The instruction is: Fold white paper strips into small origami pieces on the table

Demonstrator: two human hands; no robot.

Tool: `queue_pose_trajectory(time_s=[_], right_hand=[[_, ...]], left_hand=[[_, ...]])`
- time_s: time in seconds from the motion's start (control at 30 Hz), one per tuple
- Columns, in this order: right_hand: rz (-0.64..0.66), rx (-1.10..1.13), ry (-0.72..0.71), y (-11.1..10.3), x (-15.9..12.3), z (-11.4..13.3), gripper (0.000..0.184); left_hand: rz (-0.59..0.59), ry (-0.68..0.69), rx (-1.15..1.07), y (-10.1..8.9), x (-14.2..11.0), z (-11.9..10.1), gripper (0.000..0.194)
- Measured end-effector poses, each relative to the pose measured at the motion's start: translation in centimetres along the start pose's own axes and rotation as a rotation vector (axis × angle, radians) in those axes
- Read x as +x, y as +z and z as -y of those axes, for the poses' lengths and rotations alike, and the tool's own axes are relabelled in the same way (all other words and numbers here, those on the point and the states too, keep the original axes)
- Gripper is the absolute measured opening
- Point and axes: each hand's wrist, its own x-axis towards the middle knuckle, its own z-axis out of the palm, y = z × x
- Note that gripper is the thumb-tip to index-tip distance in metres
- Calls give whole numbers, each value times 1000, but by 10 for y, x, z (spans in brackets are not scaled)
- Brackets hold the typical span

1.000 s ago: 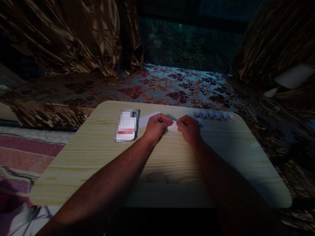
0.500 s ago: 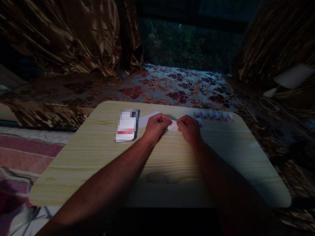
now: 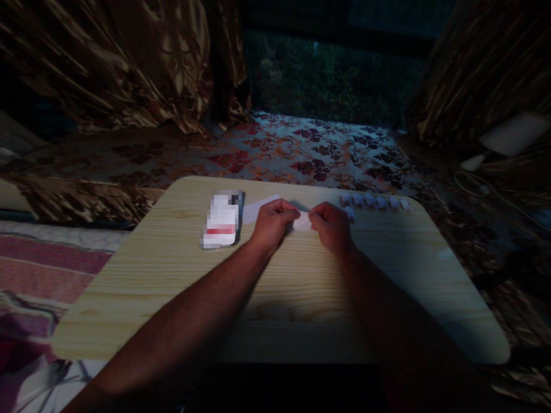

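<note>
Head view has its clock centre at the small white paper (image 3: 305,221), which is btwn your two hands over the far half of the wooden table (image 3: 155,252). Your L hand (image 3: 273,221) is at 9 o'clock and has its thumb and fingers pinched on one end of this paper. Your R hand (image 3: 333,225), at 3 o'clock, pinches the other end in the same way. A slanted line crosses the paper; whether it touches the table top cannot be told.

Just beyond your L hand, btwn 9 and 10 o'clock, a flat paper strip (image 3: 259,209) lies on the table, partly hidden by the hand. Further out at 9 o'clock lies a phone-shaped obj. (image 3: 219,221), blurred by mosaic, w/ a red band. Btwn 2 and 3 o'clock you have a row of approx. 6 small folded pieces (image 3: 370,201) near the far edge, and one single piece (image 3: 352,214) is just beside your R hand, partly covered.

Past the table, at 12 o'clock, is a flowered cloth (image 3: 310,143) w/ the dark window (image 3: 327,74) behind. Shiny brown curtain (image 3: 150,63) hangs at approx. 10:30, and striped bedding (image 3: 51,261) is btwn 8 and 9.
</note>
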Motion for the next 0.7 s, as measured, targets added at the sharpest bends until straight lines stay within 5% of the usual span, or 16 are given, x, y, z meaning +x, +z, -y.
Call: queue_pose_trajectory(time_s=[0.7], right_hand=[[-37,59,48,-2,2,4,13]], left_hand=[[40,14,178,2,-3,-3,22]])
